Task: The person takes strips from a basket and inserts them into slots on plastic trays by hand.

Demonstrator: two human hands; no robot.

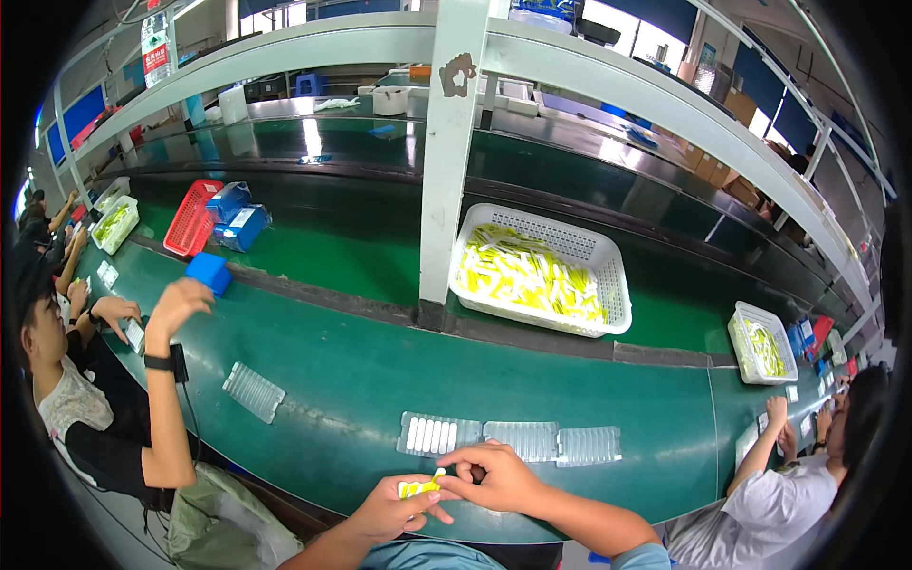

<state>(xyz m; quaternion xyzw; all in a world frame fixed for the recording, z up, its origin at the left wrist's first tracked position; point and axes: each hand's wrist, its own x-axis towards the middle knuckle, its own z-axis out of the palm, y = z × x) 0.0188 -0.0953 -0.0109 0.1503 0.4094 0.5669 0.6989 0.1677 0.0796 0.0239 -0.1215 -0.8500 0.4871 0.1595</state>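
Head view: a green-topped workbench (332, 356) spans the station, curving toward both sides of the frame. A white upright post (446, 171) stands along its far edge. At the left, a co-worker's raised forearm (163, 408) reaches over the bench, well apart from the person's own hands. A white perforated basket (616, 275), heaped with loose yellow-and-white strips (532, 271), stands just right of the post.

Both hands meet above the near part of the bench. Left hand (385, 513): fingers curled around a small bunch of strips (408, 490). Right hand (499, 478): thumb and index finger pinching one raised strip (438, 475) beside that bunch; firmness of the pinch cannot be told.

Three clear ribbed trays lie in a row just beyond the hands. The left tray (468, 434) holds white sticks (430, 437) side by side, with bare ribs at its right end; no sticks show in the middle tray (520, 441) or the right tray (589, 446).

Caution, by judgement: a loose or off-centre pinch could drop the raised strip; relaxed left fingers could let the bunch fan out; a knuckle knocking the trays, which look thin and light, could unseat the sticks
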